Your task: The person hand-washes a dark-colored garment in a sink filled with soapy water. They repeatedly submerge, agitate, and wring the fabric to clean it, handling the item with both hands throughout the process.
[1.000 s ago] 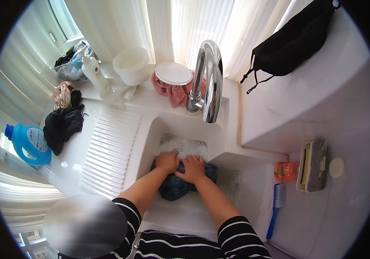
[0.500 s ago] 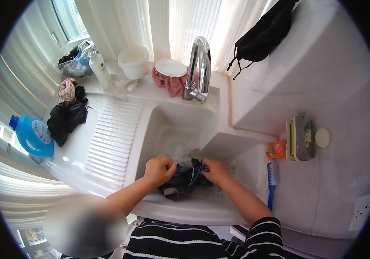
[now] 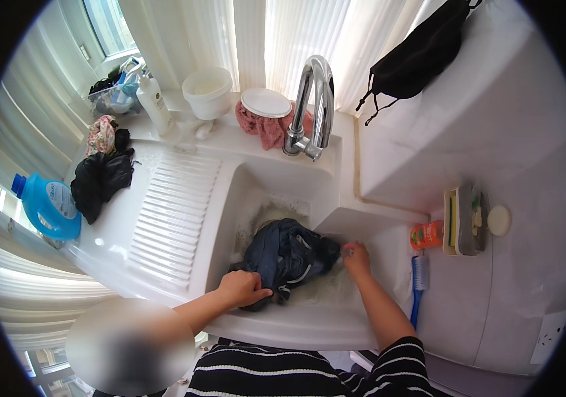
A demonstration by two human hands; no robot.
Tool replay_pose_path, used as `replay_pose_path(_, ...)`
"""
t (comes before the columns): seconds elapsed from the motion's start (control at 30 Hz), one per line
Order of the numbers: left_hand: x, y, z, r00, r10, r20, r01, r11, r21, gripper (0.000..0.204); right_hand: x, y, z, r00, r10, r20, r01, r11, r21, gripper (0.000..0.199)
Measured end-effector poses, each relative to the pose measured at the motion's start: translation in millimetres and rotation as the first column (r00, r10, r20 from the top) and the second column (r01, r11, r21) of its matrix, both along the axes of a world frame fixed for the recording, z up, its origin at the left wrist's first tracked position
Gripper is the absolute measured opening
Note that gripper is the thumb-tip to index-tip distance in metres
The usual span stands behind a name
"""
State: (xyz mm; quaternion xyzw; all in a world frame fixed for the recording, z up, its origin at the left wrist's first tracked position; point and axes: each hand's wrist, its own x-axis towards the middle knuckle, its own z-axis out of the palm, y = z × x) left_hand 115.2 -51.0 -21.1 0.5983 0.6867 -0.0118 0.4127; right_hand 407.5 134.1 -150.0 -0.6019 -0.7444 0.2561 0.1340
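Dark blue, crumpled cloth garment (image 3: 289, 255) is in the person's left hand (image 3: 244, 289), whose fingers are closed on its near left edge. From where I stand, the right hand (image 3: 356, 257) has its fingers curled at the garment's right end; I cannot tell whether they grip it. All this is inside the white, smooth-walled basin (image 3: 289, 181), over cloudy water with some foam (image 3: 283, 206) towards its back.

To the left of the basin slopes a white, ridged washboard (image 3: 174, 218). Farther left of the basin lie a black, rumpled cloth (image 3: 101, 182) and, touching it, a floral, reddish-and-cream cloth (image 3: 101, 137), with a blue plastic jug with a handle (image 3: 65, 221) near the black one.

Behind the basin rises a curved chrome faucet (image 3: 327, 109). Also behind the basin, a dusty-pink towel (image 3: 266, 130) lies under a flat, white, round lid (image 3: 266, 102); left of these, still behind the basin, are a round, white plastic tub (image 3: 208, 106) and a tall, white pump bottle (image 3: 155, 109).

Right of the basin I see an orange container (image 3: 426, 235), a blue-handled brush (image 3: 418, 281), a pale, rectangular caddy (image 3: 453, 248) and a cream-coloured disc (image 3: 499, 220).
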Motion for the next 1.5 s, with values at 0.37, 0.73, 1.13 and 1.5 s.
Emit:
replay_pose_path(0.37, -11, 143, -166, 0.335, 0.845, 0.417, -0.883, 0.436, -0.173, 0.075, -123, 4, -24, 0.848, -0.295, -0.441, -0.091, 0.738, -0.669, 0.031)
replay_pose_path(0.73, 18, 24, -43, 0.948, 0.315, -0.047, -0.293, 0.921, 0.256, 0.056, -102, -86, 62, 0.82, 0.571, -0.043, -0.568, 0.821, 0.057, 0.061)
replay_pose_path(1.13, -7, 113, -160, 0.805, 0.557, -0.204, -0.439, 0.79, 0.428, 0.028, -193, 0, -49, 0.872, 0.489, 0.017, -0.481, 0.851, 0.211, 0.022)
replay_pose_path(1.5, -3, 84, -35, 0.904, 0.369, 0.215, -0.415, 0.643, 0.644, 0.033, -135, -14, 70, 0.73, 0.506, -0.46, -0.403, 0.862, 0.307, 0.036)
